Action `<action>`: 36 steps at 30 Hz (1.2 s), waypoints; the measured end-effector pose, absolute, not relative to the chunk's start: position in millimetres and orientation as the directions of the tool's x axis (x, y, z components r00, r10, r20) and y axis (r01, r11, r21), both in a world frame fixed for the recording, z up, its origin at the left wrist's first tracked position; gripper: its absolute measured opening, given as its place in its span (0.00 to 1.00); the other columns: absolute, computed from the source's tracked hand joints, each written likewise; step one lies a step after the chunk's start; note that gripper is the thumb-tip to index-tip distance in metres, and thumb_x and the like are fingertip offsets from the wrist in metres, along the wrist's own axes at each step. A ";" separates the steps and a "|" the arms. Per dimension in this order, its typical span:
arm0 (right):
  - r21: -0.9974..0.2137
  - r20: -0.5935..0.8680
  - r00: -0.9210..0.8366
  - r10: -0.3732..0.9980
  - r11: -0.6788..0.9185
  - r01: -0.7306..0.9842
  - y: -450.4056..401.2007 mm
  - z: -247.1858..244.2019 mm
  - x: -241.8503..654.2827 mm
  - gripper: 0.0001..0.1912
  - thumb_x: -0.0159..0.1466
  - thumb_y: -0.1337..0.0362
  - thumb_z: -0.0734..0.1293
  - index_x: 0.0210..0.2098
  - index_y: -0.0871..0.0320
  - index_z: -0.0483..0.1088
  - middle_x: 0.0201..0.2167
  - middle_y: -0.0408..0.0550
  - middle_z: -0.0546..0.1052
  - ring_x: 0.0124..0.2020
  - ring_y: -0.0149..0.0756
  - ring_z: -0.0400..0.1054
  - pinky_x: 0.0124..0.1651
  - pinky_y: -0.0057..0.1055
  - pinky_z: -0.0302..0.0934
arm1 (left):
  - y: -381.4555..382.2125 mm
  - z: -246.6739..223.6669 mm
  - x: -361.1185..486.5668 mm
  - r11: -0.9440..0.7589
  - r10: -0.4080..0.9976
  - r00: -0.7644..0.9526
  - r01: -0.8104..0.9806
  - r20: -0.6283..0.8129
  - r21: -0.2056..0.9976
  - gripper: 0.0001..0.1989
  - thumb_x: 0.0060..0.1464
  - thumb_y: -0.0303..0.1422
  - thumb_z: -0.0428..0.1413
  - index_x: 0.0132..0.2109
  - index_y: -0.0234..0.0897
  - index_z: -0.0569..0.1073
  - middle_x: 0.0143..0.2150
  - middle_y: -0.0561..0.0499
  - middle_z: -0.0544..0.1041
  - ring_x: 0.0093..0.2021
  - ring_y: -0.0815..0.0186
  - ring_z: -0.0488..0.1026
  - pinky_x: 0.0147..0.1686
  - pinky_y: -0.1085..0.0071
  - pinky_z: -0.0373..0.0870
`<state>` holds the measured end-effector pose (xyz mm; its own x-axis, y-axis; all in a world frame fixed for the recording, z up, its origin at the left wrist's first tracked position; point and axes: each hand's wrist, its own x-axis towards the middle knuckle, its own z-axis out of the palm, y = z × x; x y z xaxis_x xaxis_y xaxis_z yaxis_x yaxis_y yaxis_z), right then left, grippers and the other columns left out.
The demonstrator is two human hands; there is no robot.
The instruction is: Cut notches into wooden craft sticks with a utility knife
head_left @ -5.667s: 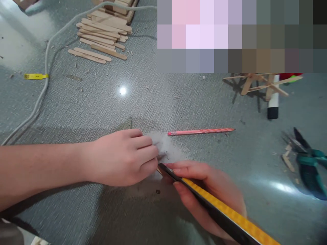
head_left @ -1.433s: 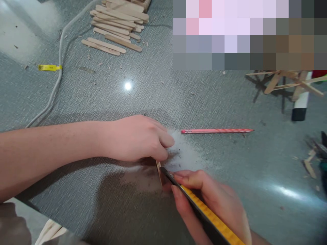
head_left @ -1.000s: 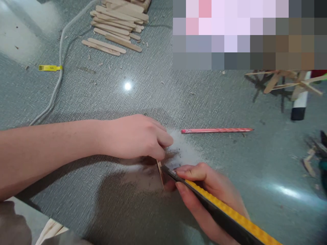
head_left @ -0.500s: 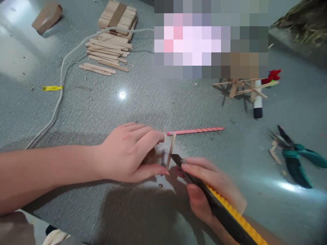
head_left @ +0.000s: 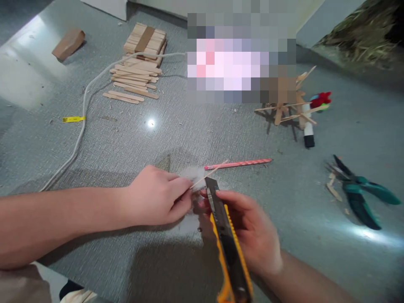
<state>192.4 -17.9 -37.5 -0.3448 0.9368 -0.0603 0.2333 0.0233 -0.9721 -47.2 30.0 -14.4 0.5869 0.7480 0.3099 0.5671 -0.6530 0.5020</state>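
My left hand (head_left: 164, 195) rests low over the table with its fingers closed on one end of a thin wooden stick (head_left: 210, 174), whose far end points up and right towards a pink striped pencil (head_left: 240, 164). In my right hand (head_left: 254, 229) is a yellow and black utility knife (head_left: 229, 248). The knife's blade points away from me, and its tip is beside the stick; whether they touch I cannot tell. The pencil lies on the table just beyond both hands.
Loose craft sticks (head_left: 134, 78) and a banded stack (head_left: 145, 40) lie at the back left, near a grey cable (head_left: 83, 113). Green-handled pliers (head_left: 361, 189) lie at right. A stick structure (head_left: 279, 111) stands beside a white marker (head_left: 308, 132).
The left fingers have closed on the stick, which has turned from nearly upright in the view to a slant. The knife has swung to point more straight ahead. The camera view has shifted slightly.
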 end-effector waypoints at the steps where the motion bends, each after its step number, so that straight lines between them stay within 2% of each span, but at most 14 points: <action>1: -0.985 -0.057 -0.371 0.927 0.009 0.173 -16.2 -36.9 192.3 0.19 0.68 0.68 0.68 0.57 0.46 0.69 0.48 0.48 0.82 0.46 0.39 0.80 0.51 0.37 0.76 | 31.6 -14.0 -48.7 -0.657 0.748 0.575 0.574 0.331 0.489 0.13 0.64 0.30 0.50 0.32 0.34 0.75 0.22 0.55 0.73 0.20 0.69 0.71 0.19 0.70 0.63; 3: -0.998 -0.053 -0.417 0.907 -0.036 0.049 -11.9 -33.8 190.6 0.16 0.71 0.68 0.64 0.55 0.46 0.69 0.50 0.49 0.81 0.49 0.38 0.79 0.53 0.37 0.74 | 34.3 -13.1 -51.4 -0.690 0.723 0.563 0.576 0.400 0.438 0.11 0.65 0.29 0.51 0.38 0.33 0.76 0.24 0.55 0.76 0.20 0.69 0.72 0.20 0.70 0.65; 6: -0.954 -0.148 -0.459 0.876 -0.248 -0.166 -8.1 -29.2 185.6 0.09 0.72 0.63 0.64 0.51 0.47 0.70 0.51 0.49 0.81 0.51 0.39 0.78 0.55 0.39 0.73 | 36.2 -12.0 -53.6 -0.772 0.631 0.583 0.538 0.511 0.339 0.08 0.66 0.29 0.53 0.43 0.29 0.75 0.27 0.54 0.79 0.22 0.70 0.73 0.21 0.71 0.68; 8: -0.889 -0.205 -0.457 0.866 -0.360 -0.282 -8.6 -29.4 182.3 0.07 0.72 0.61 0.65 0.49 0.46 0.69 0.49 0.46 0.81 0.50 0.38 0.78 0.55 0.40 0.72 | 36.3 -11.3 -53.6 -0.813 0.574 0.613 0.506 0.544 0.288 0.08 0.67 0.28 0.53 0.45 0.26 0.74 0.29 0.52 0.81 0.23 0.70 0.74 0.21 0.72 0.69; 10: -0.852 -0.257 -0.440 0.860 -0.417 -0.317 -10.6 -32.2 180.3 0.08 0.71 0.62 0.66 0.49 0.45 0.68 0.45 0.44 0.82 0.46 0.36 0.79 0.54 0.39 0.72 | 35.9 -10.6 -53.0 -0.840 0.532 0.640 0.482 0.555 0.248 0.08 0.67 0.27 0.52 0.46 0.24 0.73 0.32 0.49 0.82 0.24 0.70 0.75 0.21 0.72 0.71; 14: -0.875 -0.306 -0.450 0.839 -0.434 -0.215 -14.4 -36.2 179.2 0.08 0.72 0.58 0.66 0.47 0.52 0.72 0.41 0.48 0.81 0.43 0.36 0.77 0.52 0.37 0.71 | 32.9 -9.3 -51.9 -0.889 0.445 0.668 0.412 0.596 0.202 0.10 0.65 0.25 0.53 0.49 0.20 0.72 0.38 0.43 0.84 0.30 0.66 0.80 0.25 0.70 0.75; 17: -0.896 -0.310 -0.426 0.850 -0.411 -0.168 -17.7 -31.8 177.2 0.12 0.74 0.56 0.61 0.43 0.55 0.72 0.36 0.48 0.79 0.37 0.33 0.74 0.43 0.31 0.70 | 27.8 -7.4 -50.9 -0.910 0.405 0.697 0.372 0.592 0.185 0.11 0.63 0.25 0.55 0.50 0.19 0.73 0.39 0.41 0.84 0.33 0.63 0.81 0.27 0.69 0.77; 23: -0.914 -0.290 -0.422 0.859 -0.379 -0.143 -28.7 -24.5 169.2 0.15 0.76 0.55 0.54 0.40 0.55 0.66 0.26 0.42 0.72 0.24 0.31 0.67 0.28 0.28 0.64 | 17.0 -3.6 -43.4 -0.885 0.448 0.707 0.437 0.547 0.160 0.12 0.60 0.23 0.51 0.47 0.17 0.74 0.32 0.41 0.82 0.27 0.61 0.78 0.21 0.65 0.73; 29: -0.939 -0.280 -0.443 0.852 -0.340 -0.059 -29.9 -23.4 169.4 0.14 0.75 0.55 0.55 0.40 0.55 0.67 0.25 0.41 0.70 0.22 0.28 0.60 0.23 0.24 0.58 | 11.2 -2.0 -38.7 -0.843 0.525 0.726 0.515 0.444 0.154 0.10 0.59 0.26 0.51 0.42 0.22 0.75 0.22 0.51 0.72 0.18 0.64 0.64 0.15 0.64 0.58; 33: -0.954 -0.259 -0.424 0.868 -0.298 -0.027 -26.1 -19.4 169.3 0.17 0.75 0.55 0.55 0.38 0.55 0.70 0.23 0.42 0.71 0.21 0.28 0.61 0.23 0.24 0.59 | 9.5 -3.7 -38.7 -0.824 0.563 0.726 0.532 0.395 0.196 0.10 0.63 0.29 0.50 0.36 0.29 0.74 0.21 0.53 0.67 0.18 0.65 0.61 0.16 0.63 0.55; 36: -0.956 -0.277 -0.438 0.855 -0.289 0.041 -21.9 -16.8 168.8 0.18 0.75 0.54 0.55 0.37 0.56 0.69 0.21 0.42 0.71 0.19 0.29 0.62 0.22 0.24 0.59 | 11.5 -8.7 -37.4 -0.792 0.610 0.716 0.556 0.338 0.252 0.15 0.65 0.28 0.46 0.28 0.37 0.68 0.20 0.55 0.64 0.17 0.66 0.60 0.17 0.63 0.54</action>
